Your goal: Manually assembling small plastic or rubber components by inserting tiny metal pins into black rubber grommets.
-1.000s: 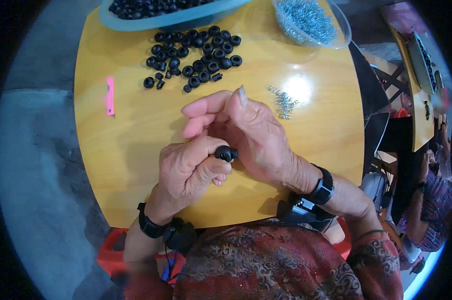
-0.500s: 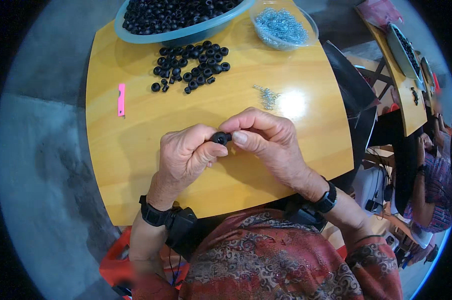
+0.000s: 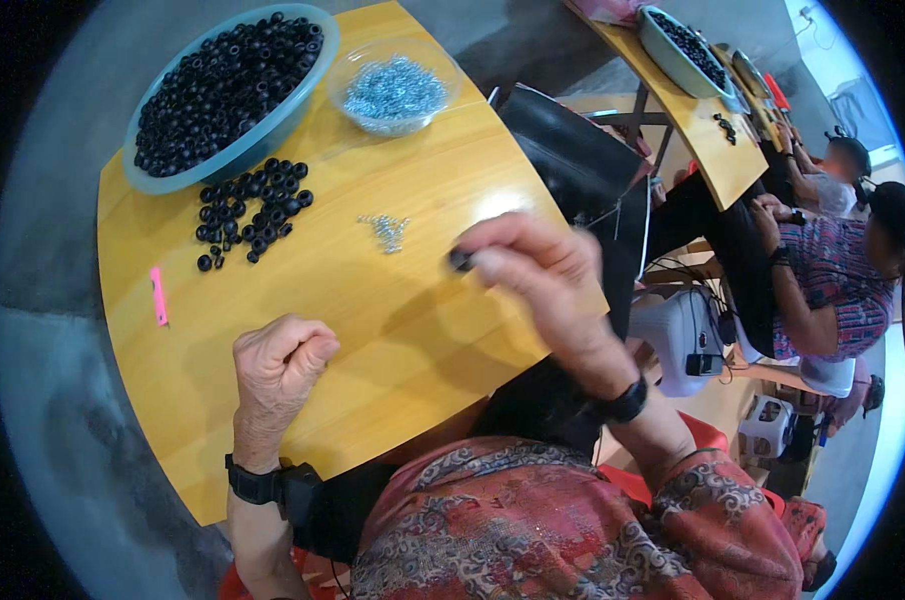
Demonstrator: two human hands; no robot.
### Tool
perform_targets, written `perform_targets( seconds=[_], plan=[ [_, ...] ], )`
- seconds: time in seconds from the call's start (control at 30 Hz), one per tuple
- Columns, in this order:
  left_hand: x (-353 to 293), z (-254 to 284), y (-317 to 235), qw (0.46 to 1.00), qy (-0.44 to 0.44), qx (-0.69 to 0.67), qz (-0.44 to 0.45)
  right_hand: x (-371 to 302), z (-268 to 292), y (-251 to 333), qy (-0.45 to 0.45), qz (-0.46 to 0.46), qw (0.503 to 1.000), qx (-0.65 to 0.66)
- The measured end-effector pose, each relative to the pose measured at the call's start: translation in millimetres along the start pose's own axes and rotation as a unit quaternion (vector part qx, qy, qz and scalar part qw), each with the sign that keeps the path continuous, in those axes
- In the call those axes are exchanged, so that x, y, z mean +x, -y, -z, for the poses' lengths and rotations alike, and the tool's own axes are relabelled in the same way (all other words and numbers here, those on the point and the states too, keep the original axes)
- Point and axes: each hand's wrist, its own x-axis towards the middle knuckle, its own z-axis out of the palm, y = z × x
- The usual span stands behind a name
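Note:
My right hand (image 3: 543, 285) is raised above the table's right side, slightly blurred. Between its thumb and forefinger it pinches a small black plastic knob-like part (image 3: 460, 260). My left hand (image 3: 281, 368) is closed in a fist over the table's near left part, thumb pressed against the curled forefinger. Whatever may be inside that fist is hidden. Between the hands and farther off lies a small heap of tiny silvery metal pieces (image 3: 386, 233). Left of it spreads a loose group of round black parts (image 3: 263, 205), some with visible holes.
A large pale blue bowl (image 3: 263, 133) full of black parts stands at the far left of the yellow table (image 3: 363, 340). Beside it is a clear bowl (image 3: 388, 127) of silvery pieces. A flat pink strip (image 3: 159, 296) lies left. People sit at another table (image 3: 718, 165) on the right.
My hands have come apart; the right has moved rightward holding the black part, while the left has closed into a fist. The view has turned toward the right.

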Motion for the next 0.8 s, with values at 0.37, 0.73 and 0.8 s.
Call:
perform_targets(
  seconds=[0.37,0.73,0.8],
  plan=[
    [10.7,-12.5,2.6,0.985,-0.077,-0.108,0.111,33.2,221.0,-34.9,-0.279,-0.037,0.876,-0.392],
    [16.6,13.9,23.4,0.972,-0.226,0.053,0.041,56.6,27.6,0.5,0.089,0.165,0.892,-0.412],
    [21.5,16.4,28.8,0.96,-0.257,0.11,-0.018,61.2,17.8,-11.8,0.097,0.162,0.886,-0.424]
  ],
)
